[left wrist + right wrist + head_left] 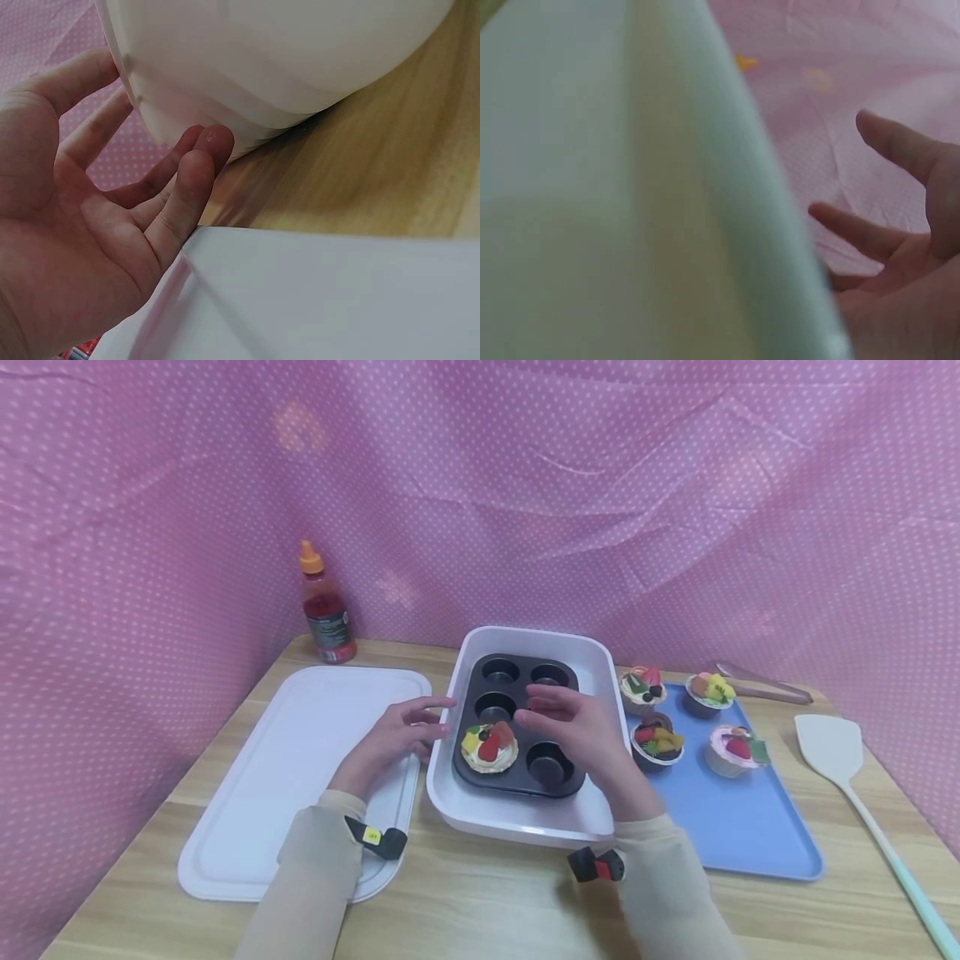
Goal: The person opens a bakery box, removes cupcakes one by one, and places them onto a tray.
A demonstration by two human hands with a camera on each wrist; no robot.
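Note:
A white rectangular tub (517,832) holds a black muffin tin (522,781). One fruit-topped cupcake (489,750) sits in the tin's front left cup; other visible cups hold nothing. My left hand (393,737) is at the tub's left side. In the left wrist view, its thumb reaches the tub's rim (120,52), while the other fingers bend loosely beside the outer wall. Over the tin's right side, my right hand (581,727) hovers with spread fingers and nothing in its grasp. The right wrist view shows those fingers (855,229) beyond the blurred tub wall.
A white tray (300,752) lies left of the tub, with an orange-capped sauce bottle (327,618) behind it. Several cupcakes stand on a blue tray (742,827) at right. Farther right lie a long-handled spatula (831,747) and tongs (768,689). Pink dotted cloth (480,527) hangs behind.

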